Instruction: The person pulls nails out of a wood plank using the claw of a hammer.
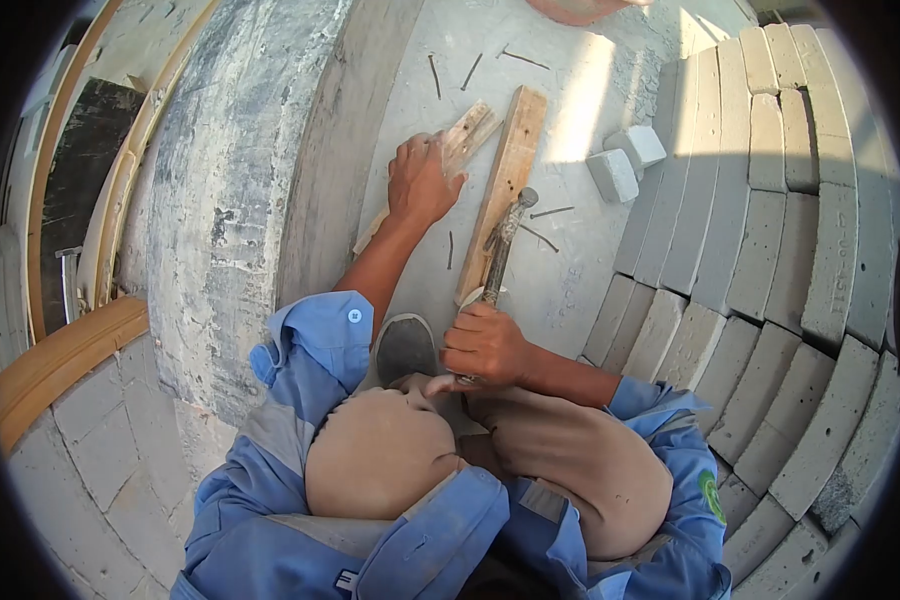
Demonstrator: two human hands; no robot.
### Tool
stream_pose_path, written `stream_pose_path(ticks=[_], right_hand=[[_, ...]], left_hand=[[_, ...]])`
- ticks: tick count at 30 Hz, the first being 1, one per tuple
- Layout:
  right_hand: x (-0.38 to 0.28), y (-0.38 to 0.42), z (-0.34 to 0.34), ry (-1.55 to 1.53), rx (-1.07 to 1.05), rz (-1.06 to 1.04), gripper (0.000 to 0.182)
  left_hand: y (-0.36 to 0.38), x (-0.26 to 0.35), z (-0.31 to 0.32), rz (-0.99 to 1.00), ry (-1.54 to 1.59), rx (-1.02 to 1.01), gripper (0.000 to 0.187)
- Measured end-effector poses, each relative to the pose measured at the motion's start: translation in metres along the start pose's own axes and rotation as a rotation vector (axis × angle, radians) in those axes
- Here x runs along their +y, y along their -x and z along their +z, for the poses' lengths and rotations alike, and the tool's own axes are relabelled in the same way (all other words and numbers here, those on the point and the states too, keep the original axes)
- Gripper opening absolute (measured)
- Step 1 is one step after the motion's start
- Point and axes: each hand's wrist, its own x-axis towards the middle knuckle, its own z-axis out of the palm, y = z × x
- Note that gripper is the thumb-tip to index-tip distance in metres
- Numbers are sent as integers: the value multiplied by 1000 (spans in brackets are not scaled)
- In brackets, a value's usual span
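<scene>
My left hand [423, 182] reaches forward over a short, rough piece of wood [470, 135], its fingers wrapped over the near part of it. In my right hand [484, 347] is the handle of a hammer [506, 240], held low by my knee. The hammer's head points away from me, above a longer wooden strip [515, 150] that lies on the concrete floor [390, 110]. Several nails lie loose around the wood, one of them a bent nail [525, 59] at the far side.
Stacked grey blocks [750, 230] rise on the right. Two small white blocks [612, 175] lie before them. A thick, paint-stained slab [240, 180] stands on the left, with curved wooden pieces [70, 355] beyond it. A reddish container [580, 8] shows at the top.
</scene>
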Motion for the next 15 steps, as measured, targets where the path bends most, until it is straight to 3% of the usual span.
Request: stream_pose_path(ticks=[3, 4, 7, 10, 15], right_hand=[[-5, 8, 3, -85, -114, -113, 42], [-6, 5, -1, -107, -107, -81, 41], [-8, -6, -15, -178, -85, -3, 41], [0, -6, -36, -248, -76, 66, 42], [16, -16, -54, -328, -36, 93, 40]], left_hand=[[-3, 8, -1, 100, 161, -106, 59], [1, 13, -1, 87, 160, -109, 59], [14, 27, 6, 315, 285, -210, 43], [24, 26, 22, 365, 367, -334, 38], [28, 16, 33, 391, 367, -241, 39]])
